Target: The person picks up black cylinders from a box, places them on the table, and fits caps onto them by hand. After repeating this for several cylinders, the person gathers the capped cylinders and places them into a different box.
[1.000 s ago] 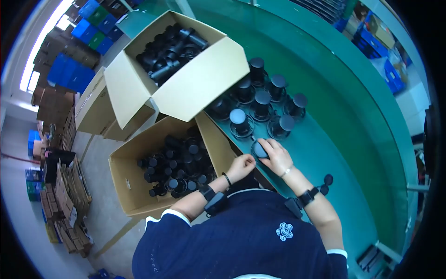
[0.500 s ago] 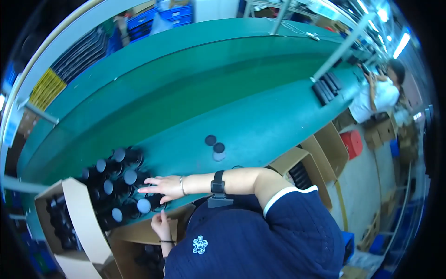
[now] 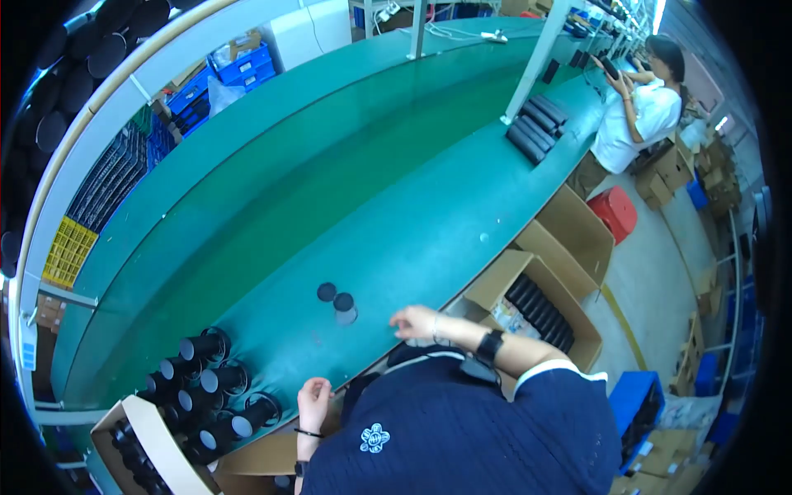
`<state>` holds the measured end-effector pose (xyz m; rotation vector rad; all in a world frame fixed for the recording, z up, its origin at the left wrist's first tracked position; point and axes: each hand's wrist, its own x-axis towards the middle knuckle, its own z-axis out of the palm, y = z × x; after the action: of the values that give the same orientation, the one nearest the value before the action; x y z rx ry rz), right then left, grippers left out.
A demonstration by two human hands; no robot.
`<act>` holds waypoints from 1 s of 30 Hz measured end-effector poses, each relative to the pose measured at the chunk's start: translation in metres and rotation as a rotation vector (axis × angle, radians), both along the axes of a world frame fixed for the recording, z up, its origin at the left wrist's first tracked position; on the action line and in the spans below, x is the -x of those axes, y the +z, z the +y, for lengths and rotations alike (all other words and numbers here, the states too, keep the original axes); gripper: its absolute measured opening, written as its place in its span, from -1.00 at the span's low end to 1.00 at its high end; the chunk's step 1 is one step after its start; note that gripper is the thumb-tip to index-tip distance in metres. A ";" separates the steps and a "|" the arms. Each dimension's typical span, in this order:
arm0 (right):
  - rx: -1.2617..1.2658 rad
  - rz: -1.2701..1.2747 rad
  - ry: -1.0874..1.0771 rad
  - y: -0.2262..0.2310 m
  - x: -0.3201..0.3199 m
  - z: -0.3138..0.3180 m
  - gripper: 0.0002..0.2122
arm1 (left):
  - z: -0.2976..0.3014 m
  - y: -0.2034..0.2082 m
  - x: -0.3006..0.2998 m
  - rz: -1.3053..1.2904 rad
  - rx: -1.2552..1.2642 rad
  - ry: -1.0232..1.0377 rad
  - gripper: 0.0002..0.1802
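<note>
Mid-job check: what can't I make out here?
All in the head view:
Underside of the right hand: hidden by the hand's own back.
Some black cylindrical parts at the lower left: partly covered by neighbouring ones.
Flapped carton, lower left: cut off by the lower edge.
Carton beside the left forearm: contents mostly hidden by its flap and the lower edge.
Dark item at the co-worker's hands: too small to identify.

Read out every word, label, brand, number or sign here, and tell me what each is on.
No text is readable.
White flower-shaped emblem on the navy-blue fabric shirt: inner marks too small to read.
Light-blue rectangular label on the white metal post: too small to read.
Black cylindrical parts: no lettering visible.
</note>
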<state>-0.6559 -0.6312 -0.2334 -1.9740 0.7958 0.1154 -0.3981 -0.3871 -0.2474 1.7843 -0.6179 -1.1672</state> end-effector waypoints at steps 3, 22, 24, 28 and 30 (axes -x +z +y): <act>-0.156 0.054 0.164 -0.023 0.008 0.020 -0.66 | -0.007 0.014 0.008 -0.330 0.048 -0.172 -0.76; -0.600 -0.362 0.813 0.269 -0.237 0.239 -0.80 | 0.363 0.177 0.058 -0.643 -0.228 0.592 -0.61; -0.636 -0.631 0.909 0.319 -0.264 0.291 -0.81 | 0.401 0.227 0.048 -0.707 -0.189 0.576 -0.62; -1.006 -0.907 0.888 0.399 -0.326 0.402 -0.80 | 0.470 0.316 0.010 -0.714 -0.058 0.599 -0.63; -1.086 -0.899 0.974 0.430 -0.383 0.452 -0.80 | 0.496 0.357 -0.031 -0.719 -0.067 0.607 -0.63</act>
<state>-0.2730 -0.1788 0.1971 -0.9776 -0.7447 0.1577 -0.3670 0.1093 0.1100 2.2302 -0.3766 -0.1210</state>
